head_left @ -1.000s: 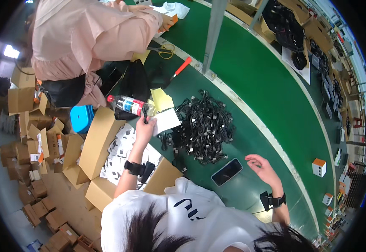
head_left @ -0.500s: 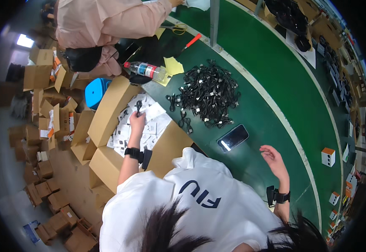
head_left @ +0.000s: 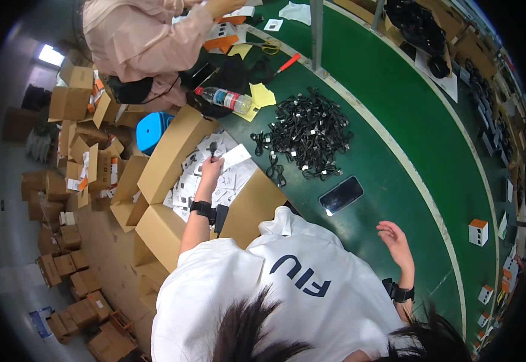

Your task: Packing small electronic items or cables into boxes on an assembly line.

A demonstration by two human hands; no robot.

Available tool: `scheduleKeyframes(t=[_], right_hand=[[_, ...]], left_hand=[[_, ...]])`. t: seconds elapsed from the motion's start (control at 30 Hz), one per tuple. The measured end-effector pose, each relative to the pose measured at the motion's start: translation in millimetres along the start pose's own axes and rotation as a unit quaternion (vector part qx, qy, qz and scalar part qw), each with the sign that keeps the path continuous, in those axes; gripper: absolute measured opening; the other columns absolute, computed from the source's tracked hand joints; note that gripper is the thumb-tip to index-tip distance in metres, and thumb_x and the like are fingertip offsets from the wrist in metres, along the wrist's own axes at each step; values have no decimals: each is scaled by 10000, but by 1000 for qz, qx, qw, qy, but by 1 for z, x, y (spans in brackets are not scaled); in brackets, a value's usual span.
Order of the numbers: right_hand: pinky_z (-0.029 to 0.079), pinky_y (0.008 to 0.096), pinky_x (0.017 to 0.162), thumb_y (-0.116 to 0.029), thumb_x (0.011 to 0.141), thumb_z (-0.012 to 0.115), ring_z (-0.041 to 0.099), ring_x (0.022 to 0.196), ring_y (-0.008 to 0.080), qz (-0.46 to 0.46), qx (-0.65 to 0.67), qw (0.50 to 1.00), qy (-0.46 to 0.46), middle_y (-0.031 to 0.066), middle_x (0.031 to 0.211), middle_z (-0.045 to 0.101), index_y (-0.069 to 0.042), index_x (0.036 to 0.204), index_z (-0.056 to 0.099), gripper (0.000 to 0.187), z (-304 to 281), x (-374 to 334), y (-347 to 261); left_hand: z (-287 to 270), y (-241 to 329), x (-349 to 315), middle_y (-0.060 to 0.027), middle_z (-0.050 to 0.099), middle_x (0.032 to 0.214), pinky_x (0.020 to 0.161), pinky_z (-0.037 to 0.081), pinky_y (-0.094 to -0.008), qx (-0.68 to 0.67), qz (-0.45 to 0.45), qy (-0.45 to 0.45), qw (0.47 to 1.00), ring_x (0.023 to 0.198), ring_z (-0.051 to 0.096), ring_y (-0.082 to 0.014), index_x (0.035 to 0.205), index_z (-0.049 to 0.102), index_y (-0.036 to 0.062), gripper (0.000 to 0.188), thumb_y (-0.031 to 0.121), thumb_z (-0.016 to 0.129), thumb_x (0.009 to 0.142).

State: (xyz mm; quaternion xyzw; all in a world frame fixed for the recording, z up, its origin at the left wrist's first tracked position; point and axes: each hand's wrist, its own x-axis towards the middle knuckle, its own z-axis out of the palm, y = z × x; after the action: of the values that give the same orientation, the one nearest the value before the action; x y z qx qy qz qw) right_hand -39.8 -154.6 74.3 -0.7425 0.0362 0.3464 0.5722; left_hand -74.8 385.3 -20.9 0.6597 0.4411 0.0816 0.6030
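Carried leftward since the earliest frame: the left hand [head_left: 210,169], from beside the bottle [head_left: 225,100] at the table's left edge to above the open carton [head_left: 175,158] adjoining that edge. Its fingertips pinch a black cable bundle [head_left: 213,148]; a white card [head_left: 236,157] projects beside them, whether held or merely lying on the leaflets [head_left: 198,187] cannot be told. The right hand [head_left: 394,240], loosely curled and grasping nothing visible, hangs over the table [head_left: 302,196] near the phone [head_left: 342,195], toward the near edge.

Likely faults: the bundle, pinched at one end, could slip among the leaflets; the forearm could sweep stray bundles [head_left: 276,169] over the left edge, near which they lie; the bottle, round and on its side, could roll if bumped.

Count: one phone, one bottle, one pair of scissors [head_left: 270,46] and one red-handled tool [head_left: 288,62] toward the far edge, one bundle in hand. Bundles in the cable heap [head_left: 311,134] and leaflets overlap too much to number.
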Motion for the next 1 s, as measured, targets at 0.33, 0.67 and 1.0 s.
scheduleKeyframes(t=[0.33,0.67,1.0], right_hand=[[415,225,821,-24,832,527,512,890,89,-17,-23,999,-17,47,1019,575,-20,1106,518,274,11,10,-12],[412,233,830,-20,837,522,525,934,103,7,-8,1000,-15,50,1018,580,-19,1113,513,276,24,3,1],[408,238,840,-40,842,524,529,947,117,5,-16,998,-53,57,1021,578,-17,1117,511,276,33,25,-2]], left_hand=[[165,99,33,30,474,661,513,351,-250,23,129,-271,954,593,429,-79,712,484,81,137,54,617,734],[76,19,40,-42,607,814,642,454,-250,77,27,-101,992,731,556,-125,917,597,22,279,133,707,685],[-6,-124,4,-206,487,1103,905,370,-394,247,78,191,947,1044,461,-330,1133,438,-28,696,235,787,591]])
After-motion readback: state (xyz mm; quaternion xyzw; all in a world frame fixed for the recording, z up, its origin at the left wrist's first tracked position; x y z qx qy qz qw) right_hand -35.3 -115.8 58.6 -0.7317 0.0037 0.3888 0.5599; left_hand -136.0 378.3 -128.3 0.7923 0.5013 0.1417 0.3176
